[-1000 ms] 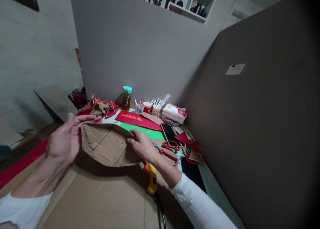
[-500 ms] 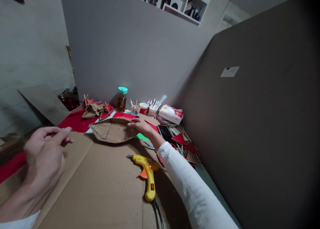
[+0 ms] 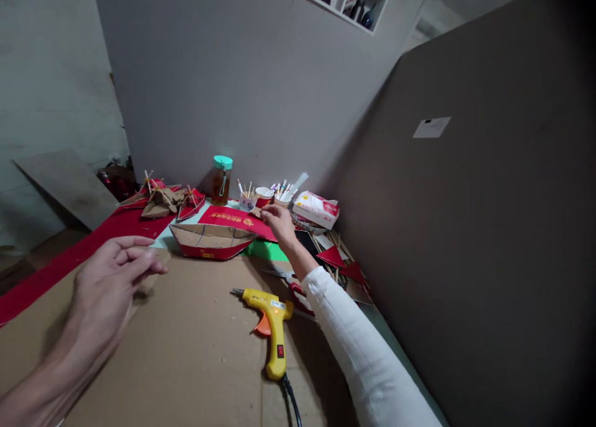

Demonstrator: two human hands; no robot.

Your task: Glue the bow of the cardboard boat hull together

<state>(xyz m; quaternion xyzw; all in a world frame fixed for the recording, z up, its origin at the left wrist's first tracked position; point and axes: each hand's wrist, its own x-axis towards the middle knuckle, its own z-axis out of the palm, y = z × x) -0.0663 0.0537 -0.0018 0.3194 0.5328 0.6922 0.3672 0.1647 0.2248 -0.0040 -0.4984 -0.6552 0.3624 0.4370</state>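
Observation:
My right hand (image 3: 279, 223) reaches to the back of the table, fingers closed at the edge of a small brown cardboard piece (image 3: 256, 211), mostly hidden behind them. Left of it, a boat-shaped cardboard hull (image 3: 212, 242), red outside and brown inside, stands upright and untouched. My left hand (image 3: 118, 275) hovers over the left of the cardboard sheet (image 3: 186, 352), fingers loosely bent and apart, holding nothing. Between my arms lies a yellow glue gun (image 3: 274, 328) with an orange trigger, its nozzle pointing left.
Red-handled scissors (image 3: 294, 284) lie beside my right forearm. Behind stand a bottle (image 3: 221, 182), paper cups (image 3: 264, 195) with sticks and pens, and a tissue pack (image 3: 316, 208). Red boat models (image 3: 162, 200) sit at back left. Grey partitions (image 3: 261, 92) enclose the back and right.
My right hand has let go of the hull and moved right to the cardboard piece. The hull has gone from tilted to upright. My left hand has shifted right, its pinch loosened.

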